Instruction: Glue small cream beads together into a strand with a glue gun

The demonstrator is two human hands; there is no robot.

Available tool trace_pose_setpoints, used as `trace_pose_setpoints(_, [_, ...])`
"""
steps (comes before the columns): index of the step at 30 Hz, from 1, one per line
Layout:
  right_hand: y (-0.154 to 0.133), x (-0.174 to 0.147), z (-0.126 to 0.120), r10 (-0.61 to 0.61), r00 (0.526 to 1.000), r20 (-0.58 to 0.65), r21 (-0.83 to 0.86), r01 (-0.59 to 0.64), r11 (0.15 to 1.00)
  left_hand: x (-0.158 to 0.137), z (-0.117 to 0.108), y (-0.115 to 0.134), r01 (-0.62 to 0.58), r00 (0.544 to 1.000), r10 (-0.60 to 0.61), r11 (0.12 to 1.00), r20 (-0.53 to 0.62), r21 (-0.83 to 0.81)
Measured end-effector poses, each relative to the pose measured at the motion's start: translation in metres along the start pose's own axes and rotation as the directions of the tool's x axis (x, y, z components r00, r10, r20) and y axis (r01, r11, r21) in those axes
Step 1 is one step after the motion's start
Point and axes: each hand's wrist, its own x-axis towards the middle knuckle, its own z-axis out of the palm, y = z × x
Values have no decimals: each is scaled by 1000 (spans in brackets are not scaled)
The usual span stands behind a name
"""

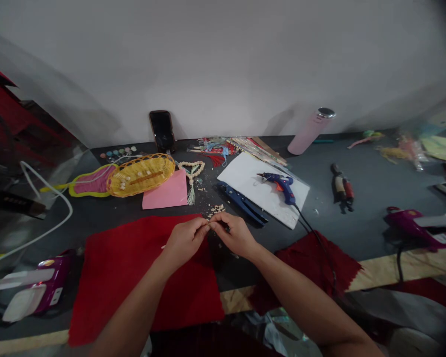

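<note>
My left hand [184, 241] and my right hand [236, 234] meet fingertip to fingertip above the right edge of a red cloth [122, 277]. Both are pinched closed on something too small to make out. Just beyond the fingers lies a small pile of pale, short pieces [216, 210] on the dark table. Dark blue-handled cutters [243, 204] rest to the right of the pile. A pink paper sheet [165, 192] and a beaded loop with a tassel [192, 173] lie farther back.
A blue glue gun [280, 184] sits on a white board [241, 171], its cord running forward over a second red cloth [319, 263]. A yellow woven basket [144, 174], a phone [162, 131] and a pink bottle [307, 133] stand behind. Purple power strips [55, 280] flank both sides.
</note>
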Motion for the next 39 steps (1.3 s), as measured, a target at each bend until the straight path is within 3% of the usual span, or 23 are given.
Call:
trace_pose_setpoints(4, [-2,2,-1,98,995,-23,106,-95,990,0,5,-3,5,993,6,996,-117,91])
trace_pose_setpoints(9, [-6,5,2,245,970,7,333,-233,914,-2,12,-7,-3,962,57,980,-268,197])
trace_pose_setpoints(23, [-6,5,7,308,951,7,433,-281,857,-1,18,-12,-41,896,188,937,-401,348])
trace_pose_setpoints(39, [-2,3,10,306,952,24,446,-284,849,-1,16,-11,-45,906,168,951,-389,306])
